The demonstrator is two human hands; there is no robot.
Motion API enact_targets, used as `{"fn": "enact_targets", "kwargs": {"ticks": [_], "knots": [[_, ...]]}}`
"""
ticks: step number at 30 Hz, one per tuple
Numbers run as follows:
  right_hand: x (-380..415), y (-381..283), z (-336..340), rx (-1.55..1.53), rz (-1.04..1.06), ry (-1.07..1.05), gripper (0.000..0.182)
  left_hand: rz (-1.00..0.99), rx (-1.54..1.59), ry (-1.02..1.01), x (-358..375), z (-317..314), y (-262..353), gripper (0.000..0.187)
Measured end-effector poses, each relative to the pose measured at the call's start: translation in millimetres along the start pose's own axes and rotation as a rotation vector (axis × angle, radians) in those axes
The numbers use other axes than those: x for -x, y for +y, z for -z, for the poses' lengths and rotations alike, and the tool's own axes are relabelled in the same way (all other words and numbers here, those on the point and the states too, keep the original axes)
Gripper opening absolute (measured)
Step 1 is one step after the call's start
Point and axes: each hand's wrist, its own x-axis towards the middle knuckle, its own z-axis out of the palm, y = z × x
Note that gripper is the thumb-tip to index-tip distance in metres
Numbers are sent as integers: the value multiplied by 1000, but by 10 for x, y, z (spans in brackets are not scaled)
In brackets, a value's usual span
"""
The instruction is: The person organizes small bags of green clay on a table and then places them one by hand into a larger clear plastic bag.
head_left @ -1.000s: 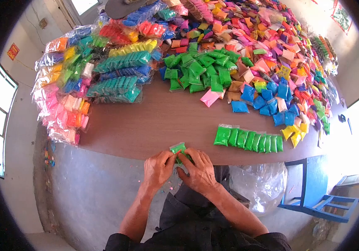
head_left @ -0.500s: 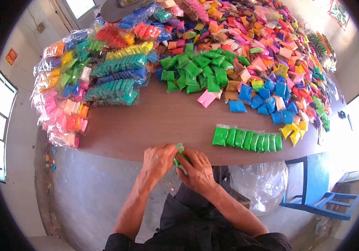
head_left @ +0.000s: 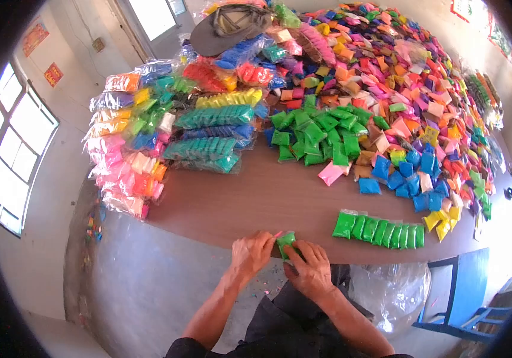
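Observation:
At the table's near edge, a small green packet (head_left: 285, 242) is held between my hands. My left hand (head_left: 252, 253) is closed, its fingertips pinching the packet's left side, where a tiny pink bit shows. On the other side my right hand (head_left: 311, 272) grips the packet with thumb and fingers. To the right lies a row of several green packets (head_left: 379, 231), overlapping side by side. Farther back is a loose heap of green packets (head_left: 314, 135), with one pink packet (head_left: 331, 173) in front of it.
Clear bags of sorted coloured packets (head_left: 203, 156) are stacked on the left of the brown table (head_left: 238, 200). A large mixed pile of packets (head_left: 399, 71) covers the back right. A dark cap (head_left: 230, 27) rests on the bags. A blue chair (head_left: 468, 292) and a clear plastic bag (head_left: 390, 292) stand at right.
The head view has shifted, so the scene sits lower and farther right. The green packet, earlier mostly hidden by my fingers, now shows more of its face, and my hands are slightly farther apart.

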Motion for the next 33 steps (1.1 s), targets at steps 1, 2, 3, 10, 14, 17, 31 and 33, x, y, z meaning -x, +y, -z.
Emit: {"fn": "enact_targets", "kwargs": {"ticks": [1,2,3,10,14,17,31,33], "knots": [[1,5,3,4,4,-14,46,17,-20,33,4,-6,-60,15],[-19,22,10,11,8,-24,46,31,18,53,23,-5,-86,14],[-36,29,20,11,15,-14,46,43,56,67,44,21,-69,12],[38,80,-91,7,19,96,42,84,194,90,392,-140,176,11],[28,74,-69,33,20,35,42,24,-26,154,251,-162,-16,11],[17,48,-63,29,20,88,39,40,26,161,117,-80,-38,11],[31,79,-101,-15,-1,123,41,24,105,111,191,-35,104,11],[41,81,-130,-16,10,154,41,13,52,56,221,16,231,12]]}}
